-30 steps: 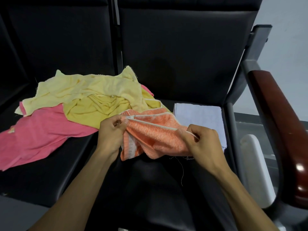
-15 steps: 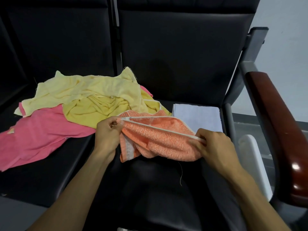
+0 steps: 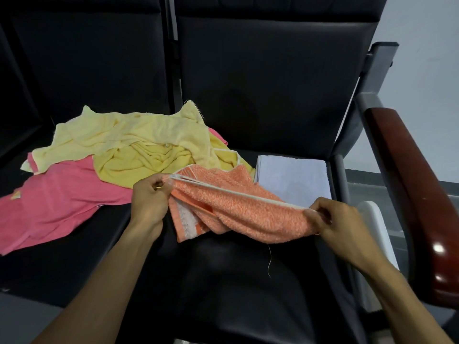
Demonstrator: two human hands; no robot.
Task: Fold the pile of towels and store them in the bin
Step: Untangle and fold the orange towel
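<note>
Stretching taut between the pinching fingers of the left hand [image 3: 149, 199] and the right hand [image 3: 340, 227]: the orange towel [image 3: 238, 209], barring the way forward. Crowding in just beyond the left fingers, the yellow towels [image 3: 139, 150] and pink towel [image 3: 54, 199]. Lying just past the right fingers, a folded white towel [image 3: 293, 177]. Walling off the outer side, the red armrest [image 3: 417, 194]. Leaving bare black seat [image 3: 236, 281] below the fingers.

Both forearms bare to frame edge, no sleeves, rings or watch on hands [image 3: 149, 202].
</note>
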